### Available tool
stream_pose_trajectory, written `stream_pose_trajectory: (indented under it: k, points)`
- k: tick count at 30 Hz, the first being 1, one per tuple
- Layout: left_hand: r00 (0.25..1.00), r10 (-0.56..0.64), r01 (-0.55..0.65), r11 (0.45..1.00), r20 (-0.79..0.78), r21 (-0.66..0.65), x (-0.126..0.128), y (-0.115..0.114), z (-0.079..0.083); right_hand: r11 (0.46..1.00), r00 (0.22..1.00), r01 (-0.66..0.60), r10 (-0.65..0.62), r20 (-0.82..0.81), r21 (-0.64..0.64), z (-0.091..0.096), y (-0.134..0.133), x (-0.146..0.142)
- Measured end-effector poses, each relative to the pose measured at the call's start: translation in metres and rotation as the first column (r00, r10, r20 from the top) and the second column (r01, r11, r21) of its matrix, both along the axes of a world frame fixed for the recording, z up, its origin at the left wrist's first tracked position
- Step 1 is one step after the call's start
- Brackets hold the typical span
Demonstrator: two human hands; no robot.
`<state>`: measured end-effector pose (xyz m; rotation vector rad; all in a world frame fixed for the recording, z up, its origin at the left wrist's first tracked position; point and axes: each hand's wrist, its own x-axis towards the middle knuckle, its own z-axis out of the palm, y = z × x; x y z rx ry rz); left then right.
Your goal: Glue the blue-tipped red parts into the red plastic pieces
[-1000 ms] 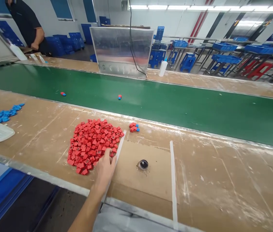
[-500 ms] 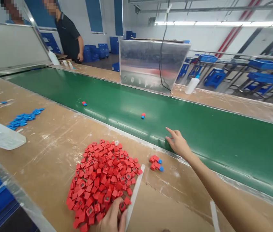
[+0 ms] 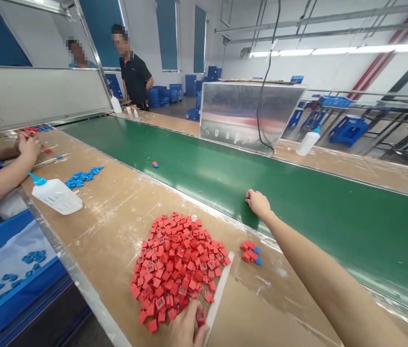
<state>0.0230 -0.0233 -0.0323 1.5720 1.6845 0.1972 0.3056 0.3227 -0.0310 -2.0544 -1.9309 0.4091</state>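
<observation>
At the near edge of a pile of red blocks [image 3: 180, 260], my left hand [image 3: 185, 327] is closed, with a small red block [image 3: 200, 317] between thumb and finger. My right hand [image 3: 258, 204] reaches over the green belt [image 3: 319, 217], its fingers curled together; what they hold, if anything, is hidden. A few red pieces with blue ends [image 3: 250, 252] lie on the brown table between my hands. Further up the belt sits another red-and-blue piece [image 3: 155, 164].
A white bottle with a blue nozzle [image 3: 57, 195] lies beside blue parts [image 3: 84, 177] at left. A co-worker's hands [image 3: 28, 143] are busy beyond. A blue bin [image 3: 19, 294] stands below the table edge. Across the belt are a metal box [image 3: 240, 115] and an upright bottle [image 3: 308, 142].
My right hand's fingers have closed, and the nearer red-and-blue piece on the belt is out of sight. My left hand now has a red block in its fingers. The view has swung left.
</observation>
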Motion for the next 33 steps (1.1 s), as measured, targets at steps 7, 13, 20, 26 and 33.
stream_pose_trajectory:
  k: [7,13,20,26,33]
  points:
    - [0.996,-0.034,0.012,0.966,0.082,0.257,0.005,0.005,0.021,0.993,0.929,0.091,-0.111,-0.352,-0.071,0.03,-0.162,0.064]
    - [0.968,-0.006,-0.109,0.891,0.251,0.442,0.011,-0.005,0.021,0.993,0.733,0.0,-0.079,-0.676,-0.116,0.062,-0.348,0.058]
    - [0.853,-0.189,0.04,0.953,0.486,0.301,0.051,-0.027,0.036,0.998,0.704,0.056,-0.054,-0.709,-0.02,0.06,-0.428,0.017]
    - [0.789,-0.159,0.064,0.982,0.594,0.178,0.075,-0.042,0.025,0.972,0.936,-0.057,0.132,-0.327,0.229,0.057,-0.426,0.005]
    - [0.769,-0.163,0.05,0.979,0.618,0.196,0.072,-0.048,0.02,0.953,0.957,-0.18,0.228,-0.182,0.244,0.061,-0.42,-0.002]
